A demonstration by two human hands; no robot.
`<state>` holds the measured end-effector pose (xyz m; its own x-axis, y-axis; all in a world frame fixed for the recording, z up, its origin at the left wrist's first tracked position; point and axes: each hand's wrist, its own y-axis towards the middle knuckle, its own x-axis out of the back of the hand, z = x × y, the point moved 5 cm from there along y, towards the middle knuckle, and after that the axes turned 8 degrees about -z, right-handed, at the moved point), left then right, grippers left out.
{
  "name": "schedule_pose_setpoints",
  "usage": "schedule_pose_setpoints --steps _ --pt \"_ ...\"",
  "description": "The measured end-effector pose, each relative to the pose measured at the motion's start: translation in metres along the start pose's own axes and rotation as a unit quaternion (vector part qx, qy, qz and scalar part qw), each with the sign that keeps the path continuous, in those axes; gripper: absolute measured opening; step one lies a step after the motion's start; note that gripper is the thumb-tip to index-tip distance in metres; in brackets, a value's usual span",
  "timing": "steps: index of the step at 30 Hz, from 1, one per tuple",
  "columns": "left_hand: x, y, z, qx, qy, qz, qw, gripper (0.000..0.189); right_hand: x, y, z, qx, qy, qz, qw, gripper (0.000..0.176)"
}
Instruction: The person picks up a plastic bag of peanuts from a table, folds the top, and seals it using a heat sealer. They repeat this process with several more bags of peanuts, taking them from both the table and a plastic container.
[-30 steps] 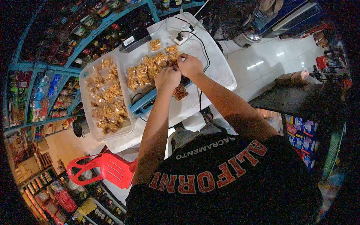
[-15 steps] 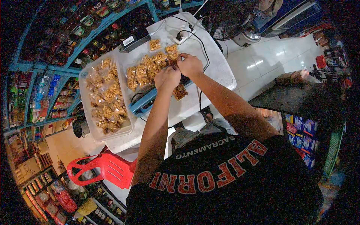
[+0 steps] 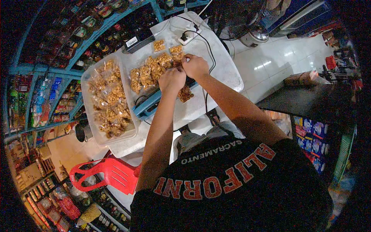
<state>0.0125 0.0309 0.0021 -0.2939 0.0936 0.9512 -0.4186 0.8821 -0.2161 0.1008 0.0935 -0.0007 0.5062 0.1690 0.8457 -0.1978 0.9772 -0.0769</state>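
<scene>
My left hand (image 3: 172, 80) and my right hand (image 3: 195, 66) meet above a blue sealing device (image 3: 148, 105) on the white table (image 3: 224, 73). Both have curled fingers, pinching at a small bag whose edge is mostly hidden between them. Part of a bag with brown contents (image 3: 185, 94) shows below the hands, on the near side of the device. Beyond the device lie several clear bags of golden snacks (image 3: 151, 70). A translucent tub (image 3: 133, 131) full of similar bags stands at the left of the table.
A dark box (image 3: 138, 43) and a white power strip (image 3: 187, 38) with cables sit at the table's far side. A red plastic chair (image 3: 119, 176) stands near left, with stocked shelves (image 3: 46, 71) beyond. At right is a dark counter (image 3: 297, 94).
My right hand's fingers have shifted slightly. The brown bag below the hands has moved up a little.
</scene>
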Motion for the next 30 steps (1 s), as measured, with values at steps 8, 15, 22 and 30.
schedule_pose_setpoints --steps 8,15,22,30 --pt "0.003 -0.004 -0.001 -0.002 -0.009 -0.017 1.000 0.043 -0.002 0.001 0.000 0.012 -0.017 -0.028 0.999 0.032" --pt "0.010 -0.006 -0.004 0.019 -0.017 0.001 1.000 0.043 -0.004 0.002 -0.002 0.030 0.008 -0.035 0.999 0.034" --pt "0.004 -0.003 -0.002 0.020 -0.030 0.018 0.999 0.048 0.000 0.001 0.000 -0.008 0.006 -0.010 1.000 0.033" --pt "0.010 -0.006 -0.003 0.025 -0.029 0.018 0.999 0.047 -0.003 0.003 -0.002 0.008 -0.013 -0.011 1.000 0.037"
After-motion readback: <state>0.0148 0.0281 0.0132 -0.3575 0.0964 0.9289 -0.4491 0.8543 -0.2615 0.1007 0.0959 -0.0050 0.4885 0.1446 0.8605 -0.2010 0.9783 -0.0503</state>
